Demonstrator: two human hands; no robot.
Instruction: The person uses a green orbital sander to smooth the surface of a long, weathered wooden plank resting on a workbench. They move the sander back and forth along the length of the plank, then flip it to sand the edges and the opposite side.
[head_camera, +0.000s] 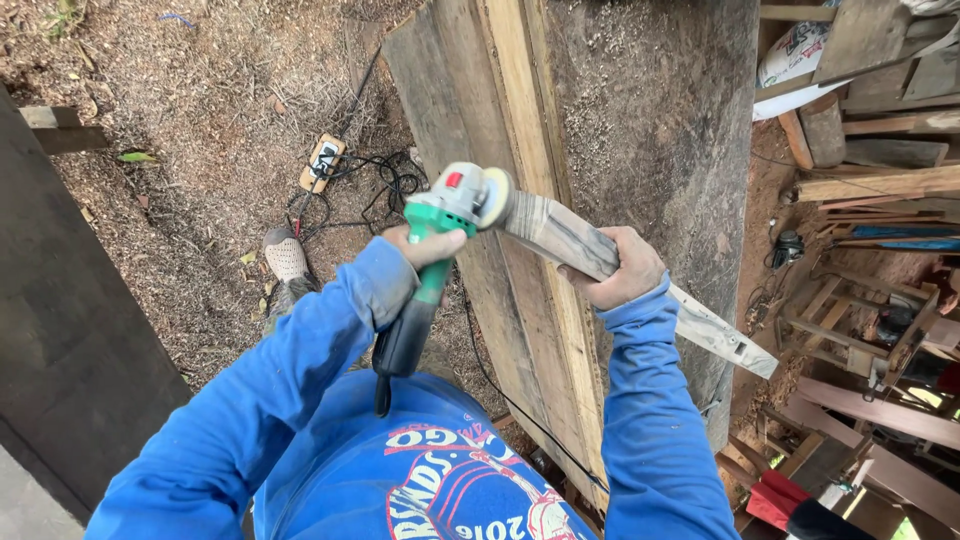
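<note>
Head view shows the left hand (425, 245) wrapped shut around the green grinder (440, 240), its disc (497, 198) set against the upper end of a wood piece (600, 265), a placement that suits sanding that end. Right hand (625, 270) is clenched round the piece at mid-length, holding it slanted above the planks (520, 200) so it stays braced against the disc. Grinder's cord (500, 385) hangs down; a power strip (323, 162) lies on the sawdust ground (200, 120).

We see a sawdust-strewn dirt floor (190, 150) carrying a yellow power strip (323, 162) with tangled black cables (385, 185), a green leaf (135, 157), and long weathered wooden planks (500, 150) beside a broad grey slab (660, 130) dusted with shavings.
</note>
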